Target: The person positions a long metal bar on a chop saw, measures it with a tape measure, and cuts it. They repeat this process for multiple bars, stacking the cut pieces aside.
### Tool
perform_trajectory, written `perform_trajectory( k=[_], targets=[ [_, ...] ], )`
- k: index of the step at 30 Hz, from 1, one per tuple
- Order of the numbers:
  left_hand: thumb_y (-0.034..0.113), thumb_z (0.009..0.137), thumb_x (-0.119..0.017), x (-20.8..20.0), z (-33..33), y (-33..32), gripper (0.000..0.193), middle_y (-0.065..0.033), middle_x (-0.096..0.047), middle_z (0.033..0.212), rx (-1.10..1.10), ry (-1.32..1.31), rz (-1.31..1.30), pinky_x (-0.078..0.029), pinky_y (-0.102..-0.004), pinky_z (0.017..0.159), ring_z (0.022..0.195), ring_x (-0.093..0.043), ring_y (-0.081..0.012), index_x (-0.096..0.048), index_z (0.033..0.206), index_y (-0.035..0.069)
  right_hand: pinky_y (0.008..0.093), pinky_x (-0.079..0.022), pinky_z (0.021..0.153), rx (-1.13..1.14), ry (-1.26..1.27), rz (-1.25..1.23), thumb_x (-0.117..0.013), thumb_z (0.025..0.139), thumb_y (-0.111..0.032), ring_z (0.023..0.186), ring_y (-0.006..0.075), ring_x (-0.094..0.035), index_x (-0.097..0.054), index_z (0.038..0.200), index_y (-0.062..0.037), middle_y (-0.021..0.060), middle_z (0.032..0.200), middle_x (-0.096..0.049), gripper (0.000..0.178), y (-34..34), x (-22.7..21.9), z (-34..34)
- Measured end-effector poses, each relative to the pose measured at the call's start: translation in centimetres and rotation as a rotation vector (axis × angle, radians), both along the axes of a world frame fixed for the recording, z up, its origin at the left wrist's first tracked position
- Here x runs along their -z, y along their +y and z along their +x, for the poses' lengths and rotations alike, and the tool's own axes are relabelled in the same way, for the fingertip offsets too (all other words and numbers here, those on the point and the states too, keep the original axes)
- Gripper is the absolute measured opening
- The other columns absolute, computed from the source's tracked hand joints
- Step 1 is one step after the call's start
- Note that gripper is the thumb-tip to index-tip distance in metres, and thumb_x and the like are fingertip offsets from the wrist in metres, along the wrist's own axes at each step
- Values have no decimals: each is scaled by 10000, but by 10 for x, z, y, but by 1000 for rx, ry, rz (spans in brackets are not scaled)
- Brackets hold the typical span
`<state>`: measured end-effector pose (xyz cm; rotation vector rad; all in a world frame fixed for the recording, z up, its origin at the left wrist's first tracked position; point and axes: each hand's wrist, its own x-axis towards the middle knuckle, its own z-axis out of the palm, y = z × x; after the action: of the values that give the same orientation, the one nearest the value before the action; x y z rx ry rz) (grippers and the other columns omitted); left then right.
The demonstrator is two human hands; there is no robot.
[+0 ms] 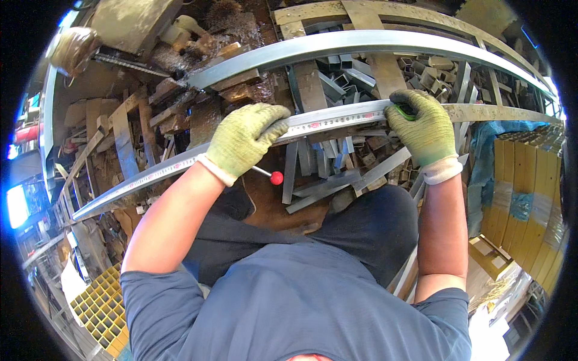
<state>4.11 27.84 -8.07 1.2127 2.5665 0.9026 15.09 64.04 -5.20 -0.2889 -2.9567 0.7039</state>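
A long metal bar [500, 112] lies crosswise in front of me, with a white tape measure blade [337, 118] stretched along it. My left hand [245, 137], in a yellow-green work glove, is closed over the blade and bar left of the middle. Farther right, my gloved right hand [422, 123] is closed at the point where the blade meets it. A green and black piece, apparently the tape measure's case [404, 111], shows between its fingers; the rest is hidden. Just below the left hand sticks out a lever with a red ball knob [276, 178].
A second long metal bar [337, 43] runs across beyond the first. Cut square-tube offcuts [352, 81] are heaped beneath and behind. Yellow bundled bars [521, 192] stand at right, beside blue sheeting [481, 162]. Yellow square tubes [102, 301] are stacked lower left.
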Motion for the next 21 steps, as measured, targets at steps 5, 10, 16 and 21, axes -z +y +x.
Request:
perform_trajectory(
  k=[5,10,16,21],
  targets=[
    [224,1061,-789,-3,-1,4,278,-193,-814,1193,1,11,-41,-619,-475,984,1115,-781,-402,-805,1267,38,373,-649,977,44,29,-69,-877,982,-179,1078,264,-828,-836,1264,-3,163,1184,-831,335,42,11,6],
    [210,1048,-791,-8,1,9,252,-194,-825,1148,16,55,-33,-623,-501,938,1063,-783,-421,-816,1230,37,350,-643,914,110,-28,-190,-868,1000,-195,1013,217,-815,-837,1269,-9,139,1138,-837,328,78,13,12],
    [172,1042,-803,-13,3,15,230,-190,-835,1164,-14,15,-60,-626,-478,979,1096,-795,-405,-820,1217,24,375,-641,936,94,2,-113,-843,1001,-239,1024,254,-818,-850,1251,-36,148,1151,-837,323,94,15,10],
    [132,1037,-807,-18,4,17,222,-194,-833,1177,-58,-83,-93,-625,-461,996,1109,-798,-392,-819,1226,16,450,-636,965,75,-27,-122,-815,974,-308,1054,365,-807,-863,1162,-60,176,1148,-836,315,95,16,4]
  ],
)
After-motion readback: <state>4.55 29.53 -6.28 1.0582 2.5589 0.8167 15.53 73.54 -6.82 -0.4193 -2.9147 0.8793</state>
